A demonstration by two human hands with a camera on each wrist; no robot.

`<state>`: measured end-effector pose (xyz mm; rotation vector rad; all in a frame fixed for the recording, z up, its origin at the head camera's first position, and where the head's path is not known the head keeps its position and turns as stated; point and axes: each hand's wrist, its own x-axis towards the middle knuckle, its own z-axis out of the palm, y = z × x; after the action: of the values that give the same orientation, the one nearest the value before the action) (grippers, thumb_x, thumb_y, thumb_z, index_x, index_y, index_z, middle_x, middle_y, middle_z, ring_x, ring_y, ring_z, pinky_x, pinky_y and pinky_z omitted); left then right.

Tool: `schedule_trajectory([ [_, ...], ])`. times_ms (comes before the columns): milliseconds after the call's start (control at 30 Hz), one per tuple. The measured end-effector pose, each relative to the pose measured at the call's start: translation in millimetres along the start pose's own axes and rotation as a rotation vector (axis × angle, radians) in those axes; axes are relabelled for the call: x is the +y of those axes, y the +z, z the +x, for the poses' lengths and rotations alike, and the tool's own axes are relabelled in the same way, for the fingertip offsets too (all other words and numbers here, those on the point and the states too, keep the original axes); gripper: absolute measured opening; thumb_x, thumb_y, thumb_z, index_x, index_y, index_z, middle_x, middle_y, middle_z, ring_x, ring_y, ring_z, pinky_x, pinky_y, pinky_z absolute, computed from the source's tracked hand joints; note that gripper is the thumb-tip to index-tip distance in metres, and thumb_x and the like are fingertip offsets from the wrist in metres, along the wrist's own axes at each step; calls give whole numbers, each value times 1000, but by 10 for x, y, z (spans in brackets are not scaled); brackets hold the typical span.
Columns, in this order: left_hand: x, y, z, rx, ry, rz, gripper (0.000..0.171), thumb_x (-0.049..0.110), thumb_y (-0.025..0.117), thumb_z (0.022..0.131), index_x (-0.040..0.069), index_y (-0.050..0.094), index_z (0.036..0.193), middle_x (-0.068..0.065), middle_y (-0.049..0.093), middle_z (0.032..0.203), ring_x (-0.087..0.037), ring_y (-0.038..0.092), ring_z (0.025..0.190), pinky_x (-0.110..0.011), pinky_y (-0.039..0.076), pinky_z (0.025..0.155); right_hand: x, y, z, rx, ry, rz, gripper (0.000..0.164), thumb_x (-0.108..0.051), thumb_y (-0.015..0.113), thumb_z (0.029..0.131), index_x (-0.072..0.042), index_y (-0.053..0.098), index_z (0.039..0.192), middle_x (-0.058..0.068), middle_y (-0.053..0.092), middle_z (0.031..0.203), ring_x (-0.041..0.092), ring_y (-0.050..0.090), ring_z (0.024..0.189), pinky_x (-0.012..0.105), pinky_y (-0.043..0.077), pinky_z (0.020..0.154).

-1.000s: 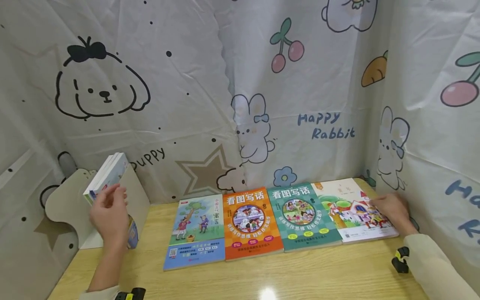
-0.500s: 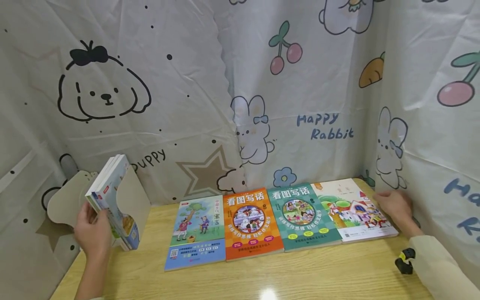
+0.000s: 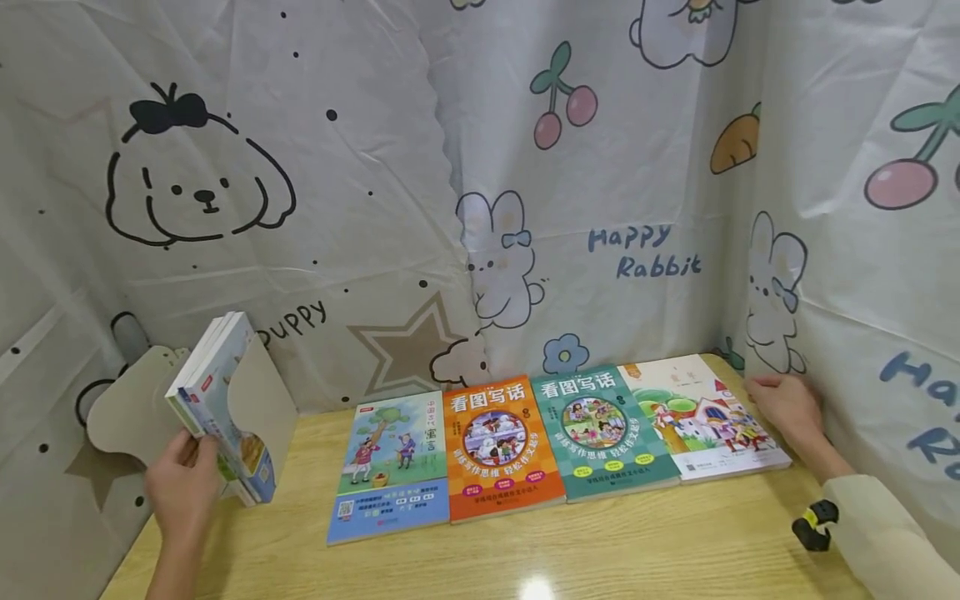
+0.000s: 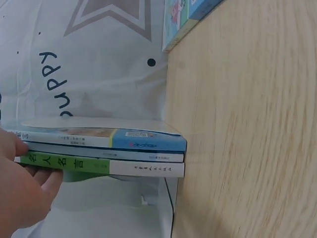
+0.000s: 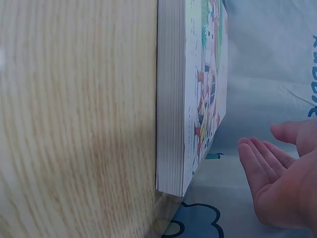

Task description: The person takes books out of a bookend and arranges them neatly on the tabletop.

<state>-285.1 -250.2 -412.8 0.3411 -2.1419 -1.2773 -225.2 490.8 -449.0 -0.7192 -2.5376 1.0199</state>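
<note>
In the head view my left hand (image 3: 180,487) grips several slim upright books (image 3: 213,396) standing in a cream book holder (image 3: 273,400) at the far left. The left wrist view shows the thumb on one side of the stack and the fingers against the green-and-white spine (image 4: 94,166) on the other. On the far right my right hand (image 3: 791,412) is beside the white illustrated book (image 3: 701,392), which lies flat. In the right wrist view the fingers (image 5: 257,163) are extended, thumb apart, a gap away from this thick book's cover.
Between the hands lie a blue-green storybook (image 3: 390,467), an orange book (image 3: 502,492) and a green book (image 3: 622,475), side by side with the white one on the wooden table (image 3: 420,567). Printed curtains (image 3: 360,167) enclose the back and sides.
My left hand has come down from the top of the upright books to their spines and now grips them. The right hand has shifted slightly off the white book's edge.
</note>
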Motion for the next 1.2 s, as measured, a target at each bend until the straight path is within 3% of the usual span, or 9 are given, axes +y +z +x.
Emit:
schedule_trajectory([
  [100,7,25,-7,85,27,-2,30,14,55,95,-3,70,114,14,70,86,11,54,72,-7,42,65,6,2,-4,2,-14,-4,45,-25,54,100,14,60,122,29,66,111,47,58,107,55,47,87],
  [167,20,47,-5,146,43,-1,19,8,56,90,-7,67,94,22,54,62,9,42,56,-13,34,55,9,7,-8,1,-21,-5,46,-26,54,100,14,61,121,29,67,110,47,58,107,55,47,86],
  [200,24,55,-1,166,41,-6,17,6,56,88,-8,65,91,26,46,58,8,39,54,-13,31,54,9,10,-8,-10,-27,2,46,-26,54,100,15,60,122,30,66,111,48,57,108,56,46,88],
  [267,27,62,9,186,22,-19,15,4,56,86,-7,66,92,26,43,59,6,38,55,-14,32,55,3,14,-13,-16,-30,5,47,-26,53,100,15,60,122,30,66,111,47,58,107,56,46,87],
  [400,-45,42,41,145,-13,-16,31,4,60,90,-10,67,116,38,46,70,17,45,67,-6,38,62,-22,16,-27,-18,-41,9,47,-27,53,100,15,60,121,29,67,108,45,59,103,55,47,84],
  [567,-168,14,61,115,49,84,20,7,63,91,-11,69,97,41,41,60,15,36,56,-13,31,54,-7,13,-35,-11,-46,9,48,-27,53,101,16,60,121,31,66,110,45,60,102,54,47,84],
  [767,-220,19,68,128,1,72,25,14,62,95,-9,69,103,41,49,63,17,39,60,-12,33,57,6,46,-89,-31,-19,15,49,-28,53,101,15,58,124,32,64,114,41,60,98,49,49,77],
  [967,-212,-44,59,199,81,91,22,13,61,96,-8,64,91,38,36,56,9,33,53,-14,27,49,-13,94,-131,-36,-62,19,50,-29,52,102,15,58,124,33,62,118,43,60,99,52,49,80],
  [1200,-2,-198,44,329,165,38,32,8,63,93,-3,47,68,16,34,53,5,28,49,-16,21,45,-84,107,-161,-92,-158,59,57,-39,55,103,13,60,125,30,65,114,37,64,93,32,50,66],
])
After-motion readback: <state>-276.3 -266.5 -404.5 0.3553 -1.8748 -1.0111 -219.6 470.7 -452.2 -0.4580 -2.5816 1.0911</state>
